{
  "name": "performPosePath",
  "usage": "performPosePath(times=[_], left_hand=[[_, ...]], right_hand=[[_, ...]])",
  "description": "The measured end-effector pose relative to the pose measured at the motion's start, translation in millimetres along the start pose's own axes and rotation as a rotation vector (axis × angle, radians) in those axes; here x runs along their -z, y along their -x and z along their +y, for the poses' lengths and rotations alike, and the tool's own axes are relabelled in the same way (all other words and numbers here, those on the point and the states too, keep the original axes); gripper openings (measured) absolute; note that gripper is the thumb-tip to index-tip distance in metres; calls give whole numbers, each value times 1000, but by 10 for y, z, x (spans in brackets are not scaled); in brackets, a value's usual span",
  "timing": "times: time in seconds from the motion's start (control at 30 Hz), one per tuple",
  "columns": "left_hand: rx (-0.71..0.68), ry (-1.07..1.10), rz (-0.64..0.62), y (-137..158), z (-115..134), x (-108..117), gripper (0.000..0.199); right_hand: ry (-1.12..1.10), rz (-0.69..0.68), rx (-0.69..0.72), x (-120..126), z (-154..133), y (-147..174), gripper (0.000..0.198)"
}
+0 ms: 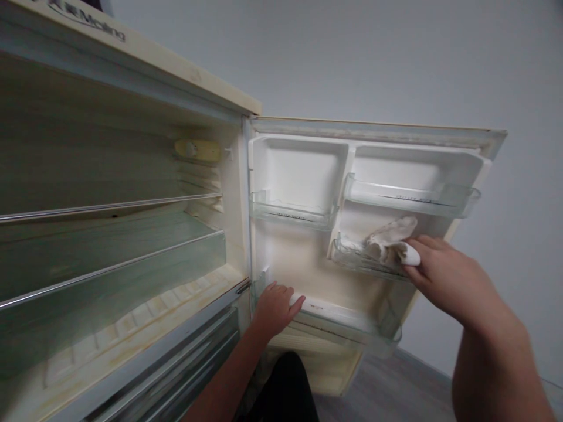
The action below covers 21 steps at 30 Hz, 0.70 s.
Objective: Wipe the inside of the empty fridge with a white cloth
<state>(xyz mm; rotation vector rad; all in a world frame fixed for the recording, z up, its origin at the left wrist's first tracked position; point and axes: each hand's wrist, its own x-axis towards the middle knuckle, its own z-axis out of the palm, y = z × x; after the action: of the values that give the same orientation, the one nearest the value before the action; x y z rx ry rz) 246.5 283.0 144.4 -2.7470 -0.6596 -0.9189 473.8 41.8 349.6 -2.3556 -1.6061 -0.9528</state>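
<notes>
My right hand (444, 275) is closed around a crumpled white cloth (393, 237) with dark smudges. The cloth lies over the small clear door shelf (365, 264) on the right side of the open fridge door (299, 252). Lower down, my left hand (275, 308) hooks its fingers over the rim of the bottom door shelf (338, 331), near the hinge side, with its thumb pointing right. The fingertips of the right hand are partly hidden behind the cloth.
The open fridge compartment (109, 135) on the left has glass shelves (185, 246) and yellow stains on its floor (127, 334). Two more clear shelves, the upper left one (294, 215) and the upper right one (409, 199), are on the door. My knee (290, 381) is below; a wall (396, 64) stands behind.
</notes>
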Motion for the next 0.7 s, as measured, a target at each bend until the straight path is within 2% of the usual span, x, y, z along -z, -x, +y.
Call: performPosePath(times=[0.17, 0.23, 0.37, 0.47, 0.57, 0.63, 0.7], left_hand=[[68, 7, -72, -18, -2, 38, 36], [91, 12, -107, -19, 3, 51, 38], [110, 18, -148, -12, 7, 60, 41], [118, 16, -151, -13, 2, 58, 42], [113, 6, -148, -27, -4, 64, 43], [107, 1, -143, -36, -5, 74, 43], [104, 4, -144, -38, 1, 86, 43]], right_hand=[[-296, -18, 233, -148, 63, 32, 38], [-314, -19, 232, -206, 37, 28, 38], [-235, 42, 143, -236, -78, 39, 33], [-301, 195, 166, -247, -294, 34, 32], [-417, 332, 397, -345, -651, -2, 36], [-361, 382, 488, -464, -909, -33, 40], [-259, 429, 459, -586, -1120, -48, 44]])
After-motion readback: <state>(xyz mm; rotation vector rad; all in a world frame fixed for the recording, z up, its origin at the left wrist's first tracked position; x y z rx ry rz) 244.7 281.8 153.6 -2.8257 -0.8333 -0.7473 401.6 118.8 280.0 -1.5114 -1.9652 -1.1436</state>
